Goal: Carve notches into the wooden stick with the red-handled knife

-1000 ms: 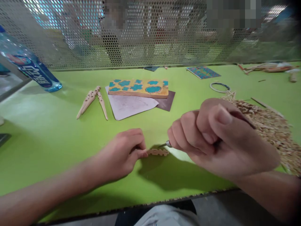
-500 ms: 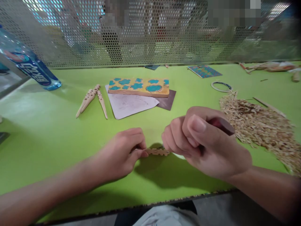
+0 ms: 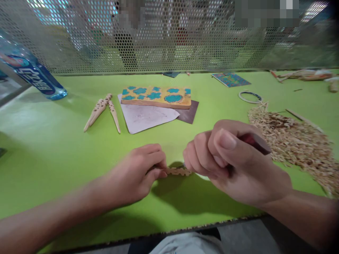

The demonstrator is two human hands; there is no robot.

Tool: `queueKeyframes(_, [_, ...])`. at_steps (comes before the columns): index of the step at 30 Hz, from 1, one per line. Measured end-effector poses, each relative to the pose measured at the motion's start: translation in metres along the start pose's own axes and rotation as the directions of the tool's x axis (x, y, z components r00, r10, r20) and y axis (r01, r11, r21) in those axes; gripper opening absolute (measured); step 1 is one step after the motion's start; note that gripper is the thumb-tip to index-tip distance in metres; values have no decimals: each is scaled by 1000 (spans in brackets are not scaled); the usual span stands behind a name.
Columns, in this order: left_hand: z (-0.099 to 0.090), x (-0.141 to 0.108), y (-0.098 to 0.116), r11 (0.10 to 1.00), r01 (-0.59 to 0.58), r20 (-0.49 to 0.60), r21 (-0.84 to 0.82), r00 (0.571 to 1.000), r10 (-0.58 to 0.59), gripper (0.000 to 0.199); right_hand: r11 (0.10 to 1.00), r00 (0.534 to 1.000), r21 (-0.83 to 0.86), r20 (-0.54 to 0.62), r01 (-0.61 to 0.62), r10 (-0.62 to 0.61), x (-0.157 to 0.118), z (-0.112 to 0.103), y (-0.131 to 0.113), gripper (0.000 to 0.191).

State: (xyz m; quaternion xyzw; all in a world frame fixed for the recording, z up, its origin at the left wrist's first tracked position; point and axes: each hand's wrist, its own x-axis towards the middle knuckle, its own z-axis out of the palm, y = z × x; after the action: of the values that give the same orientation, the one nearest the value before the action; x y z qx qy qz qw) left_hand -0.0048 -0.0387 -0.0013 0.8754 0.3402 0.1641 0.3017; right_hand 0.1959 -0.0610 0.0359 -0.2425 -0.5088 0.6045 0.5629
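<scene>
My left hand [image 3: 135, 173] pinches a small notched wooden strip [image 3: 178, 171] at its left end, low over the green table. My right hand [image 3: 233, 158] is shut around a carving knife [image 3: 255, 140] with a dark red handle. The knife's metal tip sits at the strip's right end, mostly hidden behind my fingers. Two long carved wooden pieces [image 3: 100, 111] lie further back to the left, with a painted board with turquoise blotches [image 3: 156, 97] on sheets of paper [image 3: 145, 118].
A heap of wood shavings [image 3: 288, 141] lies to the right of my right hand. A plastic water bottle [image 3: 34, 72] lies at the far left. A perforated metal screen [image 3: 169, 38] runs along the table's back edge, with blurred people beyond it.
My right hand has moved left, bringing the knife tip from above the strip to its right end. The shavings now show clear of that hand. My left hand has barely moved.
</scene>
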Motion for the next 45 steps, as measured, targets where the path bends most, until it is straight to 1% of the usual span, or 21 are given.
queueKeyframes(4, [0,-1,-1,1000,4,-5,16,1000,-4,15,1000,1000,-26,-4,-13,13,-1,2,-1,55])
queueKeyframes(6, [0,-1,-2,1000,-10,-10,28,1000,10,16,999,999,-35,-24,-29,29,-1,3,0,56])
queueKeyframes(9, [1,-1,-3,1000,-12,-20,26,1000,12,16,1000,998,-26,-57,-13,11,2,4,4,55])
queueKeyframes(14, [5,-1,-8,1000,-11,-77,-7,997,10,14,996,990,76,-138,37,-26,11,1,15,49])
queueKeyframes(16, [5,-1,-10,1000,-22,-75,3,997,22,13,993,988,114,-156,42,-24,15,-2,20,47])
queueKeyframes(18, [2,-1,-9,993,-84,-28,80,996,86,13,988,982,149,-190,29,0,20,-8,26,46])
queueKeyframes(19, [0,-1,-8,977,-145,12,156,989,145,16,985,976,170,-217,12,25,23,-11,28,46])
queueKeyframes(20, [-3,-1,-7,944,-216,56,251,976,208,20,981,968,194,-244,-11,59,26,-14,30,47])
queueKeyframes(22, [-6,0,-6,830,-338,138,444,941,309,27,971,947,236,-300,-43,115,32,-22,32,51])
queueKeyframes(24, [-8,1,-6,728,-386,167,566,919,358,30,969,934,248,-345,2,87,38,-28,28,53])
queueKeyframes(26, [-8,3,-9,704,-381,160,599,919,361,29,970,933,220,-359,99,-14,41,-33,19,53])
queueKeyframes(27, [-8,3,-11,714,-367,150,596,925,350,29,970,932,197,-357,144,-66,42,-35,14,53])
queueKeyframes(29, [-7,3,-14,750,-321,123,579,943,309,29,970,929,149,-346,192,-131,41,-36,7,52])
queueKeyframes(31, [-6,3,-17,774,-277,107,569,958,265,28,973,927,102,-339,206,-161,38,-35,3,52])
queueKeyframes(33, [-5,2,-19,780,-253,98,573,965,242,27,976,930,63,-322,209,-179,35,-32,5,51])
queueKeyframes(36, [-5,1,-19,778,-246,89,579,967,239,29,982,943,36,-290,183,-165,32,-28,9,51])
queueKeyframes(40, [-7,1,-15,798,-242,92,553,969,230,31,988,954,61,-276,143,-121,31,-28,11,50])
queueKeyframes(43, [-8,0,-13,829,-229,92,510,973,212,32,987,963,87,-245,136,-111,31,-28,9,49])
queueKeyframes(45, [-8,-1,-13,873,-224,76,433,974,212,30,986,973,105,-205,129,-105,30,-27,8,47])
